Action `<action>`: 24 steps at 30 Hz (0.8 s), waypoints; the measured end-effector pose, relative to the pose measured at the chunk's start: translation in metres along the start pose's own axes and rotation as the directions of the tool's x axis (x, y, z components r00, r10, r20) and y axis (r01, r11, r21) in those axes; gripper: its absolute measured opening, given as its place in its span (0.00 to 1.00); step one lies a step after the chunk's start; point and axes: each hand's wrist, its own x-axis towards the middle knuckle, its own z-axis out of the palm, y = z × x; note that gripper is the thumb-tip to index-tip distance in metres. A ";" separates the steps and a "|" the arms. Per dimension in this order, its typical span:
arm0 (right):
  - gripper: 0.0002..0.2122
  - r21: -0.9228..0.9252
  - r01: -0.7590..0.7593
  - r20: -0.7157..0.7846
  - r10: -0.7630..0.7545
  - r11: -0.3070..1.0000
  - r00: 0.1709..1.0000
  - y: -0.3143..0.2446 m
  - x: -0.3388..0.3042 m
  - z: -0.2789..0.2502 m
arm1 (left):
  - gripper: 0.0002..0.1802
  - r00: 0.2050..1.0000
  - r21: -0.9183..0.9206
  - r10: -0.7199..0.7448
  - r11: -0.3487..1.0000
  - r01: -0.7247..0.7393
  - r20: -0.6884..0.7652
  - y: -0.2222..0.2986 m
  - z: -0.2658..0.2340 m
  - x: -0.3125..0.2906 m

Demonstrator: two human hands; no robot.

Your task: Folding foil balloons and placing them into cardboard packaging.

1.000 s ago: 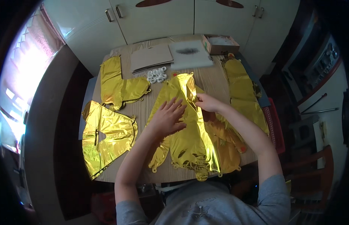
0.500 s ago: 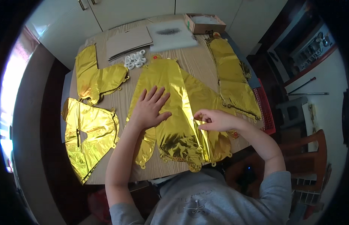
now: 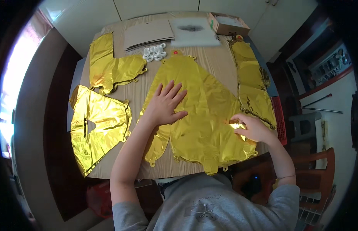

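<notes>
Gold foil [image 3: 202, 111] lies spread over the middle of the table [image 3: 217, 57], by the near edge.
The left hand [image 3: 165, 107] rests flat on it, seemingly steadying it; the right hand [image 3: 254, 129], thumb and fingers apart, is at its right side. Its long axis runs far edge to near, narrow end pointing far.

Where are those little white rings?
In the head view, the white rings sit left of centre on the far part of the table, just this side of the stacked tan sheets.
</notes>
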 end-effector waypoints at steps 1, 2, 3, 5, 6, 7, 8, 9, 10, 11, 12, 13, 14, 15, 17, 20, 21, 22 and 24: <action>0.20 -0.044 0.094 -0.076 -0.098 0.995 0.992 0.011 0.000 0.009 | 0.42 1.000 -0.009 0.003 1.000 -0.003 0.001 0.000 0.001 0.001; 0.20 -0.042 0.043 -0.040 -0.045 0.998 0.998 0.005 0.001 0.009 | 0.42 1.000 -0.017 -0.002 1.000 0.002 0.005 -0.001 0.002 -0.001; 0.20 -0.043 -0.009 -0.006 0.009 0.999 1.000 -0.004 0.000 0.008 | 0.43 1.000 -0.019 -0.006 1.000 0.006 0.008 -0.002 0.002 -0.002; 0.20 -0.025 -0.077 0.047 0.078 0.997 0.996 -0.008 0.001 0.007 | 0.43 1.000 -0.026 -0.008 1.000 0.009 0.015 -0.004 0.001 -0.003; 0.20 -0.009 -0.072 0.053 0.073 0.997 0.996 -0.006 0.002 0.007 | 0.43 1.000 -0.025 -0.009 1.000 0.009 0.015 -0.004 0.001 -0.004; 0.19 0.007 -0.068 0.058 0.068 0.998 0.996 -0.004 0.002 0.007 | 0.43 1.000 -0.023 -0.008 1.000 0.009 0.016 -0.004 0.001 -0.003; 0.19 0.025 -0.063 0.061 0.061 0.998 0.996 -0.002 0.002 0.007 | 0.44 1.000 -0.019 -0.007 1.000 0.008 0.016 -0.004 0.001 -0.003; 0.18 0.034 -0.058 0.052 0.057 0.998 0.997 0.001 0.002 0.008 | 0.44 1.000 -0.019 -0.004 1.000 0.005 0.021 -0.003 0.000 -0.003; 0.18 0.043 -0.054 0.042 0.052 0.998 0.998 0.003 0.000 0.010 | 0.44 1.000 -0.020 -0.001 1.000 0.001 0.026 -0.003 -0.002 -0.003; 0.18 0.049 -0.051 0.031 0.049 0.997 0.998 0.005 -0.001 0.010 | 0.44 1.000 -0.021 0.003 1.000 -0.002 0.029 -0.002 -0.002 -0.003; 0.18 0.057 -0.049 0.035 0.047 0.997 0.998 0.005 -0.001 0.011 | 0.45 1.000 -0.024 0.006 1.000 -0.005 0.028 -0.003 -0.002 -0.003; 0.18 0.065 -0.048 0.038 0.045 0.997 0.998 0.006 -0.001 0.012 | 0.45 1.000 -0.026 0.009 1.000 -0.008 0.027 -0.003 -0.001 -0.004; 0.18 0.073 -0.046 0.041 0.043 0.996 0.998 0.006 -0.001 0.012 | 0.45 1.000 -0.028 0.013 1.000 -0.012 0.025 -0.003 -0.001 -0.004; 0.18 0.077 -0.037 0.041 0.034 0.996 0.999 0.007 0.000 0.013 | 0.45 1.000 -0.026 0.014 1.000 -0.013 0.024 -0.004 -0.001 -0.004; 0.18 0.085 -0.020 0.038 0.017 0.996 0.999 0.008 0.000 0.013 | 0.45 1.000 -0.021 0.018 1.000 -0.018 0.022 -0.003 -0.001 -0.003; 0.18 0.110 -0.024 0.038 0.020 0.994 0.999 0.012 0.000 0.014 | 0.44 1.000 -0.016 0.030 0.999 -0.030 0.007 -0.003 0.000 -0.002; 0.18 0.108 -0.029 0.038 0.025 0.994 0.999 0.011 0.000 0.014 | 0.44 0.999 -0.013 0.031 0.999 -0.030 0.010 -0.004 0.000 -0.002; 0.18 0.106 -0.034 0.038 0.030 0.994 0.999 0.009 -0.001 0.013 | 0.44 0.999 -0.010 0.032 0.999 -0.032 0.013 -0.004 0.001 -0.003; 0.18 0.098 -0.040 0.041 0.037 0.994 0.998 0.006 -0.001 0.012 | 0.43 0.999 -0.007 0.031 1.000 -0.031 0.014 -0.004 0.001 -0.003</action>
